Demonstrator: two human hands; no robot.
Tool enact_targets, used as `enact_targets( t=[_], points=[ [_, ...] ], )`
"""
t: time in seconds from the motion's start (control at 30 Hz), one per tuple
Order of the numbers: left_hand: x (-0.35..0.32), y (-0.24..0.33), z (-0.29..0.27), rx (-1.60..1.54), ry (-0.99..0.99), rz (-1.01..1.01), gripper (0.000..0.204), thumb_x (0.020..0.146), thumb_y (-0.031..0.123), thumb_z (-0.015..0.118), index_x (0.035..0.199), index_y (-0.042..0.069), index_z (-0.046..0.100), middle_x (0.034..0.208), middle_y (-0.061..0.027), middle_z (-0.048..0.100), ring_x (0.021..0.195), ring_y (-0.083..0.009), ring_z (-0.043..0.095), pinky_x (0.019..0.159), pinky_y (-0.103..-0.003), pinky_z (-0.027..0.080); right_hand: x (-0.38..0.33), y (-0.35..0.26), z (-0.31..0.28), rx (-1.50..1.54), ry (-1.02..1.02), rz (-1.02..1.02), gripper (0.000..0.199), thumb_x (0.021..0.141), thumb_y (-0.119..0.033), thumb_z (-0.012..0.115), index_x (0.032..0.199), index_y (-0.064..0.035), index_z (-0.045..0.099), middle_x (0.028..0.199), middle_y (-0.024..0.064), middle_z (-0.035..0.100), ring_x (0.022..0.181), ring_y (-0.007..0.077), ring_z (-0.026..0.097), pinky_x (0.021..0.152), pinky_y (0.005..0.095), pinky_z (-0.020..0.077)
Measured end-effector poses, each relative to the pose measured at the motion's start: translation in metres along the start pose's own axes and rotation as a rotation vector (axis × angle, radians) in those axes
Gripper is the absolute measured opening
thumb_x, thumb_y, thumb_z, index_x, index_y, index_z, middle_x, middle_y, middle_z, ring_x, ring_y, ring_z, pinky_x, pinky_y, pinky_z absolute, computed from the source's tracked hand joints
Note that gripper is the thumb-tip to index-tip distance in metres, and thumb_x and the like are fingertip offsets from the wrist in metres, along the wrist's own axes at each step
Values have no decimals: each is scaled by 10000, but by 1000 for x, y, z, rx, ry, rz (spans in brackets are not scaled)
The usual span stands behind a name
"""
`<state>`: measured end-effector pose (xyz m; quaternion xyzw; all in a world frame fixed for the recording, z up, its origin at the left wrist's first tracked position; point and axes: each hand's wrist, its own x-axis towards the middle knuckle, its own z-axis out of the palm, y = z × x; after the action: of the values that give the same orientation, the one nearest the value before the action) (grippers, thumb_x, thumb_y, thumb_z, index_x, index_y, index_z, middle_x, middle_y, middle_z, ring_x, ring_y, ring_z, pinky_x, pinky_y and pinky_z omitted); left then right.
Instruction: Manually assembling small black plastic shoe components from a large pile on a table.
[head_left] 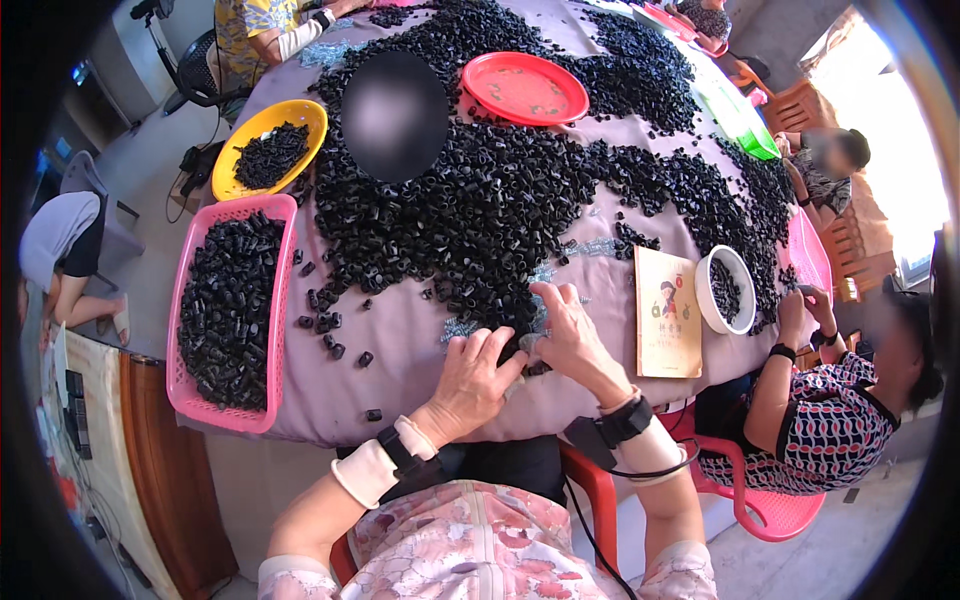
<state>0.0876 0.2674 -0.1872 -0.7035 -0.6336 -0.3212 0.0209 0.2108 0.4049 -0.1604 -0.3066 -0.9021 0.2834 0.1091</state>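
At the near edge of a big heap of small black tube-shaped plastic pieces (470,190), my two hands work close together. My left hand (468,385) has its fingers bent and drawn toward the thumb; black shows between them, but I cannot tell a held piece from the heap. My right hand (577,345) comes in from the right, thumb and fingers curled toward the left hand's fingertips. What it pinches is too small to make out. Small clear bluish plastic pieces (458,328) lie beside the fingers. Both wrists wear black straps over pale cuffs.
A pink basket (178,345) and a yellow bowl (226,172) of black pieces stand left. A red tray (525,88) lies beyond; a booklet (668,325) and white bowl (745,322) sit right. Co-workers (815,405) sit around the cloth-covered table (400,400).
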Motion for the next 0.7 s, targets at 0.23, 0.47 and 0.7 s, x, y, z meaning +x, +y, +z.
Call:
enact_targets(
  t=[0.23, 0.47, 0.7],
  points=[
    [13, -31, 2, 80, 98, -143, 283, 711, 70, 620, 994, 78, 629, 1146, -127, 501, 998, -307, 483, 822, -414, 408, 27, -7, 8, 273, 171, -113, 468, 637, 121, 495, 1084, -14, 533, 948, 155, 490, 753, 277, 551, 672, 355, 482],
    [14, -46, -6, 31, 68, -278, 461, 664, -50, 557, 1114, 52, 564, 1171, -148, 479, 1066, -333, 456, 913, -430, 375, 47, 66, -22, -16, 359, 85, 203, 743, -3, 573, 942, -43, 591, 921, 160, 542, 797, 325, 568, 717, 399, 470],
    [-7, -16, -25, -115, 78, -223, 436, 673, -11, 628, 1102, 35, 567, 1133, -159, 489, 1046, -351, 473, 905, -445, 391, 63, 105, -34, -290, 466, 30, 330, 699, 66, 490, 990, -43, 602, 1004, 147, 561, 930, 339, 532, 798, 396, 450]
  ],
)
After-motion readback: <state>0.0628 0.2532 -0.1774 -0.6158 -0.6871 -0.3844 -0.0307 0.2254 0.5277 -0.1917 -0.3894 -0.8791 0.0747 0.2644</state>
